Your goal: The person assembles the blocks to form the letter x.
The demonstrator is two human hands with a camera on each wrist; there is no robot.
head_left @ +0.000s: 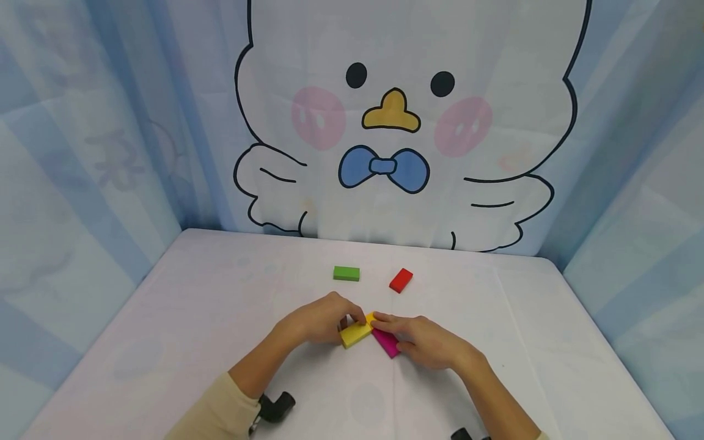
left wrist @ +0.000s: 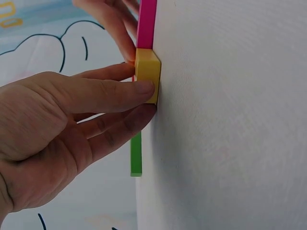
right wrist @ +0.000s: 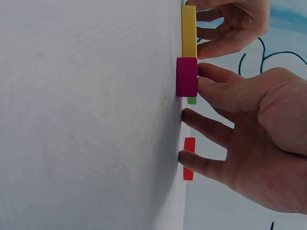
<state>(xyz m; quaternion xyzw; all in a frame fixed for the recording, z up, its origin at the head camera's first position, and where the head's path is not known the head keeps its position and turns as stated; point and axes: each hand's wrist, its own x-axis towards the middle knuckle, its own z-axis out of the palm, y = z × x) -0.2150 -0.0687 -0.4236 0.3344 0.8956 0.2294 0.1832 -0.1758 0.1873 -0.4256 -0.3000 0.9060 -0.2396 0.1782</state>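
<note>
A yellow block point(head_left: 356, 333) and a magenta block point(head_left: 386, 343) lie on the white table, meeting at a corner. My left hand point(head_left: 326, 319) pinches the yellow block, its thumb on the near end in the left wrist view. My right hand point(head_left: 430, 342) holds the magenta block, thumb at its right side and index finger reaching over its far end to the corner. A small orange patch point(head_left: 371, 317) shows at that corner beside the index finger; the rest of it is hidden. In the right wrist view the other right fingers point(right wrist: 204, 165) are spread toward the table surface.
A green block point(head_left: 346, 274) lies farther back, with a red block point(head_left: 401, 280) to its right. Behind the table point(head_left: 165, 342) hangs a curtain point(head_left: 396, 208) with a cartoon bird. A black wrist device point(head_left: 277, 407) sits by the left sleeve.
</note>
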